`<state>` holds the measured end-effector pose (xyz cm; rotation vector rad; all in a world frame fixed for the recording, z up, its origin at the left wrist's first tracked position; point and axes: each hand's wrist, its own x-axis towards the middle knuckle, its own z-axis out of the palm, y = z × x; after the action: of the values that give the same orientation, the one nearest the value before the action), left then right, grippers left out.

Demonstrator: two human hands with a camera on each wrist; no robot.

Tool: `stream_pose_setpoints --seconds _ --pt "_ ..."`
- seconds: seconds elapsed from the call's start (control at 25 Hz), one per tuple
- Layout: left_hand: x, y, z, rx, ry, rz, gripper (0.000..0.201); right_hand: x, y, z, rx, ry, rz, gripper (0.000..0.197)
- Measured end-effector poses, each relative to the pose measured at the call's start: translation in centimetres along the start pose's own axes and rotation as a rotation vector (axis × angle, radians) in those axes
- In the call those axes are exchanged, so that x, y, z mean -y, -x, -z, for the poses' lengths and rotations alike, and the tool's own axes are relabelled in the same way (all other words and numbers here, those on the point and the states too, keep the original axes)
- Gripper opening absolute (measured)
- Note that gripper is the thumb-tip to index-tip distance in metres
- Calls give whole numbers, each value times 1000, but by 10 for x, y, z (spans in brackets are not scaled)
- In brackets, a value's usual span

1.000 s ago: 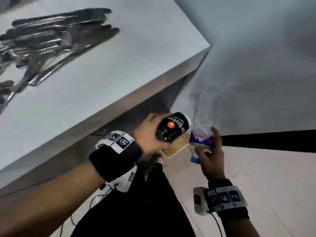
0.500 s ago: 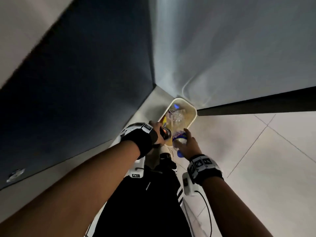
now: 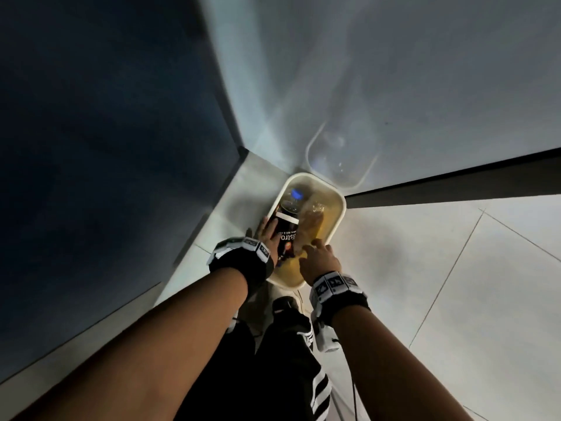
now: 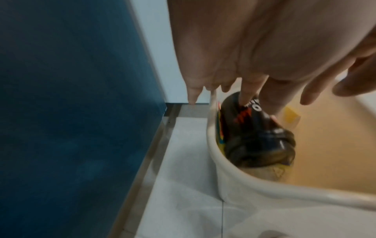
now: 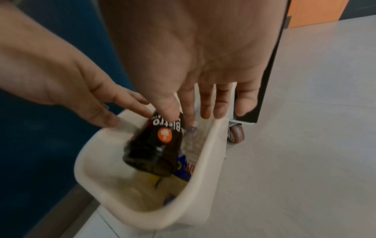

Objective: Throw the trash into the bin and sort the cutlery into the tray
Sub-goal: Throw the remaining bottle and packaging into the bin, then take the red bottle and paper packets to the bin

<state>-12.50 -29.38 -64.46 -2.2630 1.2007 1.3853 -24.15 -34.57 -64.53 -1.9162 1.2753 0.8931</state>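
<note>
The left hand point(image 3: 267, 238), which gripped the black Bistro cup point(image 3: 287, 235) half a second ago, now has its fingers straight and spread, and the cup drops just past its fingertips into the cream bin point(image 3: 340, 214). To its right, the right hand point(image 3: 318, 259) has let go of the clear plastic bottle point(image 5: 191, 140); its fingers hang spread over the rim, and the bottle lies in the bin beside the cup, below the fingertips.

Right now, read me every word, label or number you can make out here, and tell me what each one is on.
"Bistro": white letters on the black cup dropping into the bin.
Smaller print under it on the cup: too blurred to read.
Label on the clear bottle beside it: unreadable.
Black-and-white wristband markers: patterns, no words.
</note>
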Motion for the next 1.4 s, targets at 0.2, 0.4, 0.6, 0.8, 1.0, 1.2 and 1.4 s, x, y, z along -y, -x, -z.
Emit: stream_pose_setpoints --seconds 0.2,0.4,0.6,0.8,1.0,1.2,1.4 --pt "-10 63 60 -172 437 27 42 18 55 47 -157 -268 -4 42" --pt "-27 184 141 -274 690 -50 32 69 148 137 -187 -256 180 33" --pt "-27 327 219 -434 840 -77 28 125 256 222 -188 -119 353 32" --pt "-9 465 264 -618 959 -61 28 180 371 293 -138 185 575 32" --pt "57 610 289 -1045 1219 -58 21 265 491 323 -193 220 997 28" --pt "135 707 256 -1313 1282 115 26 359 553 282 -202 259 1227 24" --pt "209 773 192 -1489 1182 426 15 439 616 223 -181 309 1453 24"
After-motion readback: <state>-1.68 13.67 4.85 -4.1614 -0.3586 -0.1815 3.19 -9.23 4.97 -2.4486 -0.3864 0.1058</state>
